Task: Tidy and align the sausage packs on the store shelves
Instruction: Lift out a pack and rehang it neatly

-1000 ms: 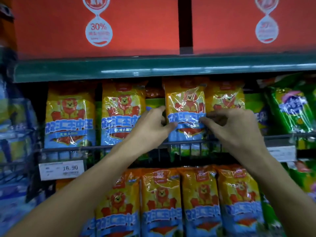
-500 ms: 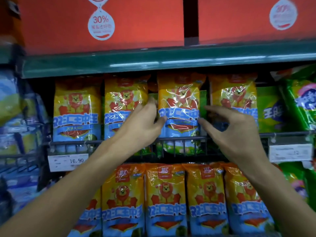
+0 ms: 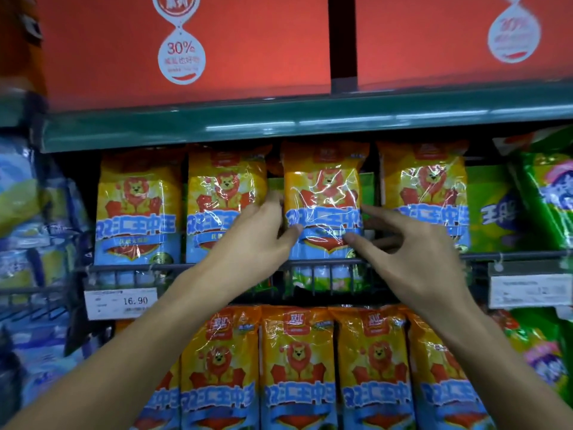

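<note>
Orange-and-blue sausage packs with a lion stand in a row on the upper wire shelf: one at the left (image 3: 138, 209), a second (image 3: 223, 193), a third (image 3: 322, 197) and a fourth (image 3: 424, 193). My left hand (image 3: 257, 240) grips the third pack's left edge, thumb on its front and fingers behind it. My right hand (image 3: 412, 262) pinches that pack's right edge, index finger along the side and thumb tip on the lower front. The pack stands upright, apart from the fourth. Several more of the same packs (image 3: 297, 367) fill the shelf below.
A wire rail (image 3: 496, 256) runs along the shelf front, with price tags at left (image 3: 121, 302) and right (image 3: 527, 290). Green packs (image 3: 493, 212) stand to the right and behind, blue packs (image 3: 24, 212) to the left. A green shelf edge (image 3: 279, 125) carries red boxes (image 3: 248, 41) above.
My right hand lifted off the third and fourth packs, spread its fingers, then closed thumb and index on the third pack's right edge. The pack now stands straighter. The left hand kept its grip.
</note>
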The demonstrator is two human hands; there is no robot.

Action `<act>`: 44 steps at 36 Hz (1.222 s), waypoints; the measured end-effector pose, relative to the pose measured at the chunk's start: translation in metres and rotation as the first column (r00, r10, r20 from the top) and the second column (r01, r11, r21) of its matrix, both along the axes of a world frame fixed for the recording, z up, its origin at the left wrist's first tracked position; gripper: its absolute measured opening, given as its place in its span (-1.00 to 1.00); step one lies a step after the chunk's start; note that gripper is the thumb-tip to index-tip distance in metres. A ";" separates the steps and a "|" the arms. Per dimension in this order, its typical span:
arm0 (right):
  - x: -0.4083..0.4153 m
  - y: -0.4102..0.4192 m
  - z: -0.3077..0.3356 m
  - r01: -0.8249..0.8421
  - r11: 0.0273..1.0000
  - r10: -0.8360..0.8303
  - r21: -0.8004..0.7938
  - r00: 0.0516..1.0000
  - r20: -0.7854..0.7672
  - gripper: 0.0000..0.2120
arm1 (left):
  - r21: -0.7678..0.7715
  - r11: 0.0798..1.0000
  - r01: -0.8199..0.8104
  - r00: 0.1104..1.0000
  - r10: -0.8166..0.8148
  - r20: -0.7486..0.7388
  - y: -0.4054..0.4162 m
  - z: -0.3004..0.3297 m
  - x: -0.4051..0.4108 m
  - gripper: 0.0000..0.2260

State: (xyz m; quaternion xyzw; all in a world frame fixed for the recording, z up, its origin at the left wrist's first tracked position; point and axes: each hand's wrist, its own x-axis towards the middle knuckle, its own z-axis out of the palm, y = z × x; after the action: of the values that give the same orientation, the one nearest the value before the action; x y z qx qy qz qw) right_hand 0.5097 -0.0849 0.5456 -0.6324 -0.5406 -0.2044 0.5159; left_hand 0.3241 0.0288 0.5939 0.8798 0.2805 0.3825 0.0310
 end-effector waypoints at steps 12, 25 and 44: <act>0.003 0.002 -0.003 0.029 0.998 -0.035 0.048 0.993 0.113 -0.40 | 0.447 0.894 0.030 0.999 -0.043 0.019 -0.006 -0.027 -0.018 -0.49; -0.014 0.007 -0.026 0.086 0.995 -0.096 0.042 0.925 0.367 -0.49 | 0.509 0.856 0.092 0.974 0.028 -0.224 0.016 -0.037 -0.016 -0.47; 0.104 -0.067 0.027 0.202 0.969 -0.197 -0.144 0.979 0.043 -0.35 | 0.243 0.950 0.198 0.975 -0.217 0.052 -0.060 -0.004 0.077 -0.55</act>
State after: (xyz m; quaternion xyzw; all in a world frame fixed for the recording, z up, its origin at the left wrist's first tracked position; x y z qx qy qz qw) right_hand 0.6139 -0.1520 0.5725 -0.7169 -0.4950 -0.2236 0.4370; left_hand 0.4007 -0.0308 0.5899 0.8863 0.1376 0.4416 -0.0229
